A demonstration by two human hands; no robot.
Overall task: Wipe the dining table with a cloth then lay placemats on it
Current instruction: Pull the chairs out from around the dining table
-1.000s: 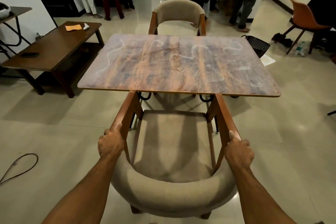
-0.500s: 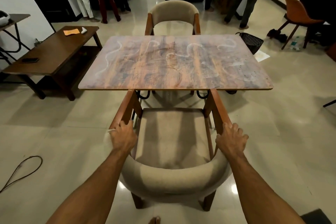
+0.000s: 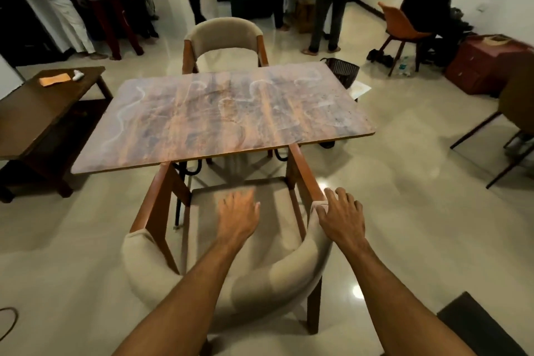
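The wooden dining table (image 3: 231, 118) stands ahead of me, its top marked with white wavy smears and dark specks. A beige padded chair (image 3: 239, 277) with orange-brown wooden arms is right in front of me, its front under the table's near edge. My left hand (image 3: 237, 215) hovers over the chair seat, fingers apart, holding nothing. My right hand (image 3: 341, 215) rests on the top of the chair's right arm, fingers spread over it. No cloth or placemat is in either hand.
A second beige chair (image 3: 225, 40) faces me across the table. A low brown side table (image 3: 37, 113) at left carries an orange cloth (image 3: 55, 79) and a small white object. A black basket (image 3: 341, 68) sits beyond the table's right corner. Several people stand behind; one sits at right.
My left hand has let go of the chair's left arm and moved over the seat. My view has shifted to the right, and the chair now sits turned at an angle.
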